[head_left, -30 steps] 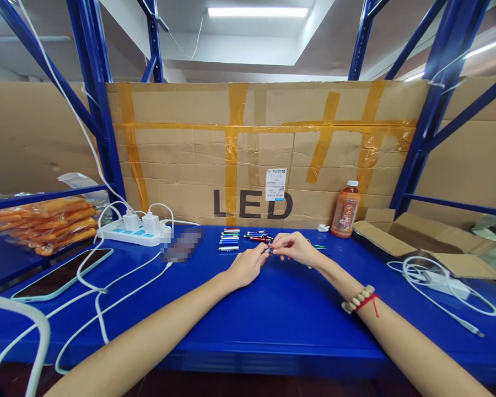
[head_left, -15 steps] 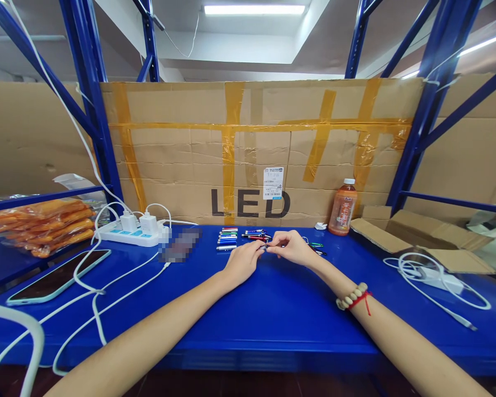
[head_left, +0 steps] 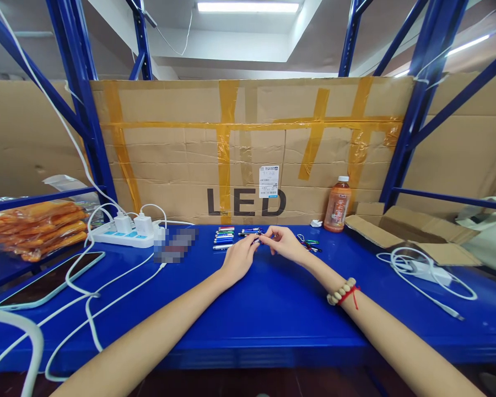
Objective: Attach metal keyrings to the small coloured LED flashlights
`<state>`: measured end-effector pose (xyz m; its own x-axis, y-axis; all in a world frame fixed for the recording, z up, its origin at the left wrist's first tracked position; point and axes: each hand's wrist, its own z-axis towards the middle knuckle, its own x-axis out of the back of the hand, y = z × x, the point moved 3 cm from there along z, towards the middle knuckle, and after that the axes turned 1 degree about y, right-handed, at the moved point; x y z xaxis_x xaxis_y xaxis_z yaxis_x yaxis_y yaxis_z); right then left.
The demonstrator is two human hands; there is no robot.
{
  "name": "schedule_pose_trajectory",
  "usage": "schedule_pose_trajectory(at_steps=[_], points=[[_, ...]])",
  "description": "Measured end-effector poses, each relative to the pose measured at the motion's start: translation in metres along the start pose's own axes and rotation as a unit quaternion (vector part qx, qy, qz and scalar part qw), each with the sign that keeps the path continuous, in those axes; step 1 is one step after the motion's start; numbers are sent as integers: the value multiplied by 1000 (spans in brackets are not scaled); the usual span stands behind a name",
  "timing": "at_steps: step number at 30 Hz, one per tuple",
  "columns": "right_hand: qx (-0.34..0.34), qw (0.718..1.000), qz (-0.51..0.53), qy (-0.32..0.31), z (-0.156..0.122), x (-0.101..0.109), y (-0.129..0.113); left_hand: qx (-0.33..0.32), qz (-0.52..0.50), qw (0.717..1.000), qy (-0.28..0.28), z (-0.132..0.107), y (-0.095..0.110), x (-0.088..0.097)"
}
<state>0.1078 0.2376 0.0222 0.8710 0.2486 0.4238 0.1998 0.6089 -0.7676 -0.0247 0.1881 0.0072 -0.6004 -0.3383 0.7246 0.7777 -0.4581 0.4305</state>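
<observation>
Near the back of the blue shelf top (head_left: 264,309), my left hand (head_left: 238,259) is closed in a pinch, its fingertips pointing away from me. Its fingertips meet those of my right hand (head_left: 284,242), also pinching, with a beaded bracelet (head_left: 342,291) on that wrist. Between them is a small shiny piece, too small to name. Left of the fingers lies a neat column of short pen-like sticks (head_left: 224,238) in red, green, blue and silver. Behind the fingers lie more pen-like sticks (head_left: 251,231), partly hidden. Further ones (head_left: 312,243), green and dark, lie right of my right hand.
At left are a power strip (head_left: 124,237) with white chargers and cables, a phone (head_left: 49,280) and bagged orange goods (head_left: 37,226). A drink bottle (head_left: 338,205), an open carton (head_left: 417,230) and a coiled cable (head_left: 430,273) stand right. Cardboard (head_left: 169,154) closes the back.
The whole view has shifted slightly left. My fingertips stay together, and the right hand's fingers have shifted and spread a little around the small piece.
</observation>
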Motion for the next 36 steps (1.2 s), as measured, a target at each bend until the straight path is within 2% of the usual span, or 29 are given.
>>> schedule_pose_trajectory(at_steps=[2, 5, 7, 9, 12, 15, 18, 24, 31, 36], points=[[-3, 999, -4, 35, 3, 11, -2, 5, -2, 1000, 7, 1, 2, 1], [-17, 985, -59, 162, 3, 42, 1, 2, 5, 1000, 9, 1, 3, 2], [-54, 952, -187, 236, -1, 63, 7, 0, 18, 1000, 4, 2, 3, 3], [-97, 902, -328, 263, -7, 79, 15, 2, 33, 999, 4, 2, 3, 3], [-172, 864, -428, 201, -12, 88, 27, 6, 49, 999, 1, 3, 1, 4], [-233, 851, -450, 134, -14, 85, 33, 5, 58, 998, -3, 3, 1, 5], [-263, 841, -462, 99, -12, 80, 34, 1, 57, 998, -2, 2, 2, 5], [-273, 820, -491, 108, -12, 82, 34, 5, 53, 999, -9, 2, 3, 5], [-208, 851, -472, 102, -12, 77, 32, 21, 43, 999, -9, 2, 2, 6], [-227, 842, -485, 67, -11, 67, 31, 22, 38, 999, -7, 2, 1, 6]])
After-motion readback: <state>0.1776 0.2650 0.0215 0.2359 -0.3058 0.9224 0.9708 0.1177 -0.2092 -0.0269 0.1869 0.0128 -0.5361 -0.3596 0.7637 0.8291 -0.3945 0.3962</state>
